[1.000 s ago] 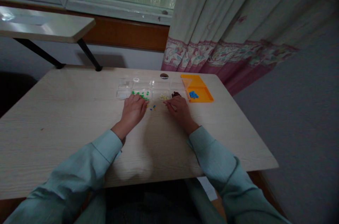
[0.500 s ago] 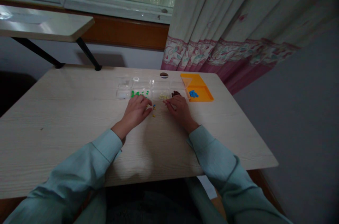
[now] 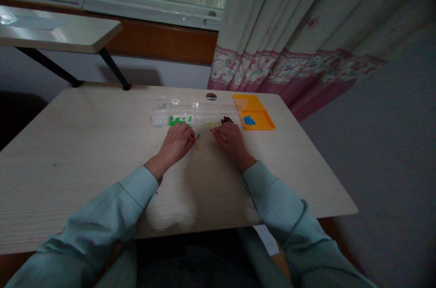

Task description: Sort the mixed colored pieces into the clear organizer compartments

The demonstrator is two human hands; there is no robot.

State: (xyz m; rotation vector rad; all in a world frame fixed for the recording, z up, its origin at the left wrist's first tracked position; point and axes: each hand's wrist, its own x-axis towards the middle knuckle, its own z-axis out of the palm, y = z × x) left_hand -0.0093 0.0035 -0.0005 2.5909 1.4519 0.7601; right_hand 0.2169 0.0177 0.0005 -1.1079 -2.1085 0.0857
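My left hand point(image 3: 175, 141) is in a pinch, thumb and forefinger together at small blue and yellow bead-like pieces point(image 3: 199, 136). A small yellow piece point(image 3: 198, 148) shows just below them; whether it is joined to the others I cannot tell. Across a short gap, my right hand point(image 3: 231, 139) also pinches, its fingertips at the front of a clear divided box point(image 3: 160, 116); what they hold is too small to make out. Inside the box are green pieces point(image 3: 176, 120), pale yellow pieces point(image 3: 210, 123) and dark red-brown pieces point(image 3: 226, 120).
An open orange case point(image 3: 267, 121) holding blue pieces point(image 3: 249, 120) stands right of the clear box. Behind the box is a round hole point(image 3: 211, 96) in the pale wooden table point(image 3: 102, 165). A raised shelf point(image 3: 81, 36) is at back left, a curtain point(image 3: 272, 52) at back right.
My left thumb and forefinger have closed together at the small blue and yellow pieces. My right hand stays in nearly the same place.
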